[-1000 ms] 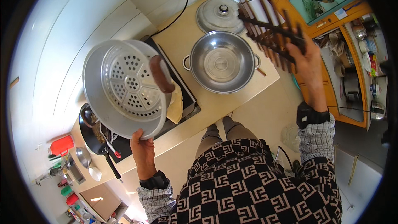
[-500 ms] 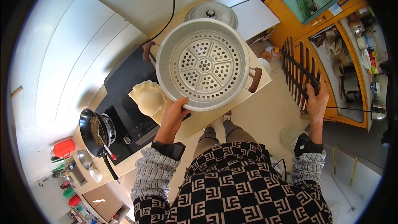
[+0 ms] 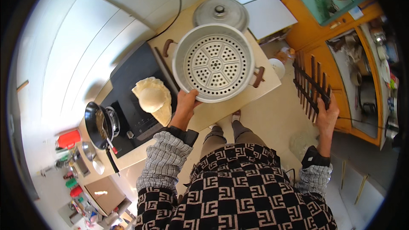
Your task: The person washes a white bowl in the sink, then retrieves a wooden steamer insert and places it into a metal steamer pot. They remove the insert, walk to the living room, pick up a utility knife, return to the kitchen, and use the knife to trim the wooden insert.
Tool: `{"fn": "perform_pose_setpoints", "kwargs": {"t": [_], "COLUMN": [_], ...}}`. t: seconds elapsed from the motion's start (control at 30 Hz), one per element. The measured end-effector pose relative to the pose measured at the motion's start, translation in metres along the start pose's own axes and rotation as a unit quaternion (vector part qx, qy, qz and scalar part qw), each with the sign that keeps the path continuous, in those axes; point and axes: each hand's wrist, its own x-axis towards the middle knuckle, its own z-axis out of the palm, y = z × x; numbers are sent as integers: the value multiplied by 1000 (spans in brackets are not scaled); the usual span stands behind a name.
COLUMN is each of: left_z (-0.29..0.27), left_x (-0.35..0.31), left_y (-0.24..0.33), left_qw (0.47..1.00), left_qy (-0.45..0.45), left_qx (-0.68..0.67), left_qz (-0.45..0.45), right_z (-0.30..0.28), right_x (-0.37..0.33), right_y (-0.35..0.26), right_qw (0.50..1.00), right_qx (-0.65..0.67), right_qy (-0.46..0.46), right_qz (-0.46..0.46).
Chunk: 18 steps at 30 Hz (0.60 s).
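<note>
Brown slatted rack (image 3: 312,83) fills right grip (image 3: 327,114); left grip (image 3: 185,105) holds perforated steamer (image 3: 215,64).

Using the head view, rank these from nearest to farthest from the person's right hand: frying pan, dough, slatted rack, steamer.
1. Slatted rack, in the right hand
2. Steamer, left of the rack
3. Dough, left of the steamer
4. Frying pan, far left

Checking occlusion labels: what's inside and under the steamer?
Inside the steamer: its perforated base, fully in view. Underneath: covered by the steamer itself, can't tell what's there; countertop shows along its near side.
</note>
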Motion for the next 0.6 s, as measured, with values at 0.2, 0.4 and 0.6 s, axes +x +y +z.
{"fn": "perform_pose_setpoints", "kwargs": {"t": [0.2,0.4,0.6], "left_z": [-1,6,-22], "left_x": [0,-13,-42], "left_y": [-8,4,19], "left_qw": [996,991,985], "left_qy": [22,52,75], "left_qx": [3,54,111], "left_qz": [83,108,112], "right_z": [8,13,15], "right_x": [7,17,24], "right_y": [-1,-4,-7], "right_qw": [998,998,998], "right_qx": [42,38,38], "right_qy": [-35,-41,-38], "right_qz": [16,-26,-35]}}
